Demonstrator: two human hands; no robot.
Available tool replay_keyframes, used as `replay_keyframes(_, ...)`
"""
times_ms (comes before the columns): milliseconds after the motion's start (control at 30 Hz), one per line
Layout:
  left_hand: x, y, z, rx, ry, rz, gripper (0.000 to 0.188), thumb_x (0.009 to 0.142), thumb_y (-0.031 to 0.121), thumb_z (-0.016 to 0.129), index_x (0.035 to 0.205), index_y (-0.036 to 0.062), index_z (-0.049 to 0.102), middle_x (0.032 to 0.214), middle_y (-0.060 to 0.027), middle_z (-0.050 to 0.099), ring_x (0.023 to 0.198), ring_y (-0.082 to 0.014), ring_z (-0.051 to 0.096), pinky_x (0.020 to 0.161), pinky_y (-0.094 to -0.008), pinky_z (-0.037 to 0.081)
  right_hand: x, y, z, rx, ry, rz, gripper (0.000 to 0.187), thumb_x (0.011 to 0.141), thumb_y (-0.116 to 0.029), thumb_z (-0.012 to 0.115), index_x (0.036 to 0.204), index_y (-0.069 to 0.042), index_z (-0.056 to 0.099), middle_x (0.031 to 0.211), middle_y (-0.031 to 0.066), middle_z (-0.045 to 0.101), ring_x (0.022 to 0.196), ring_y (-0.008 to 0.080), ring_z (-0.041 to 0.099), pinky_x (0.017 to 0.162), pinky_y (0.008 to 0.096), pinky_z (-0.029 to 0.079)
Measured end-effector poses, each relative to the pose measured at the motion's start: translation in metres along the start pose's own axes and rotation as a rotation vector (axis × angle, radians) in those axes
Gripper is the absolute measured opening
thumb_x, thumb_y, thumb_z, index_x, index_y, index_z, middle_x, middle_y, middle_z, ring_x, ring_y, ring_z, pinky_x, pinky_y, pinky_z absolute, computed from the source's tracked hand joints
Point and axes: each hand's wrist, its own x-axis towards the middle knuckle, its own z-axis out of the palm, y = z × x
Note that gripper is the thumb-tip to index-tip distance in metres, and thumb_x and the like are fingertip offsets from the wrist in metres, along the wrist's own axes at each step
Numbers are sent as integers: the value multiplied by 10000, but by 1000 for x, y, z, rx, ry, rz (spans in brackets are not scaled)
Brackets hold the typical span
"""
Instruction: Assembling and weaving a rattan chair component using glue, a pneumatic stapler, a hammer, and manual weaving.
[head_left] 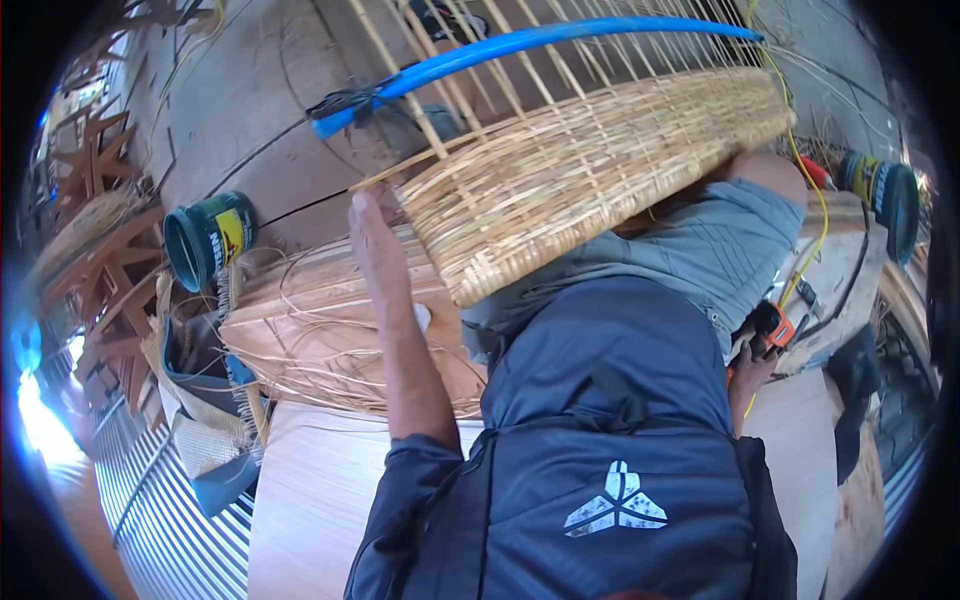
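A woven cane basket piece [600, 170] rests across my lap, its upright stakes fanning out away from me. A bent blue pipe [540, 40] runs across the stakes, with dark wrapping near its left end. At the basket's left corner is my left hand [370, 215], closed on a thin cane strand [425, 158] that runs along the woven edge; its fingers are partly hidden. Low at my right side, my right hand [752, 364] is closed round an orange and black tool [776, 328], whose exact kind I cannot make out. A yellow cord [822, 225] passes close by it.
A green tub [208, 240] lies tipped at the left, and another green tub [885, 195] is at the right. Loose cane strips [310, 345] lie on the wooden board beside my left arm. Brown star-shaped pieces [100, 165] are piled at far left.
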Motion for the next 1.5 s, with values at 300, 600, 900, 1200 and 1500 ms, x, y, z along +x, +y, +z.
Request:
replay_keyframes(300, 17, -3, 8, 79, 312, 360, 282, 969, 228, 467, 823, 6, 560, 696, -38, 506, 637, -130, 450, 592, -284, 388, -6, 24, 25, 157, -89, -83, 811, 702, -123, 727, 1341, 52, 259, 1162, 267, 514, 960, 348, 594, 831, 407, 479)
replay_keyframes(600, 17, -8, -3, -98, 312, 150, 304, 967, 253, 472, 811, 6, 556, 680, -45, 510, 647, -131, 452, 615, -286, 402, 8, -225, -54, -141, -344, -624, 272, 904, -169, 512, 1085, 18, 591, 968, 159, 626, 907, 264, 616, 798, 335, 461)
replay_keyframes(900, 23, -16, 5, -36, 333, 203, 282, 968, 213, 456, 798, 8, 546, 697, -47, 510, 659, -130, 451, 633, -285, 404, -129, -485, 98, 253, -649, -1617, 357, 802, -16, 531, 1142, -115, 580, 1049, 103, 565, 1002, 273, 528, 884, 378, 437)
replay_keyframes(1200, 26, -13, -3, -44, 333, 102, 229, 956, 156, 466, 818, -3, 556, 717, -59, 525, 674, -134, 457, 645, -285, 407, -144, -486, 111, -18, -578, -1651, 383, 786, -20, 488, 1122, -167, 599, 1077, 59, 563, 1055, 272, 500, 931, 372, 417)
replay_keyframes(1500, 27, -21, -4, -155, 369, 171, 259, 950, 147, 471, 731, 18, 525, 644, 10, 453, 615, -74, 369, 569, -243, 348, -145, -490, 110, 8, -603, -1616, 368, 787, -13, 486, 1094, -164, 622, 1050, 69, 576, 1046, 278, 510, 922, 380, 425)
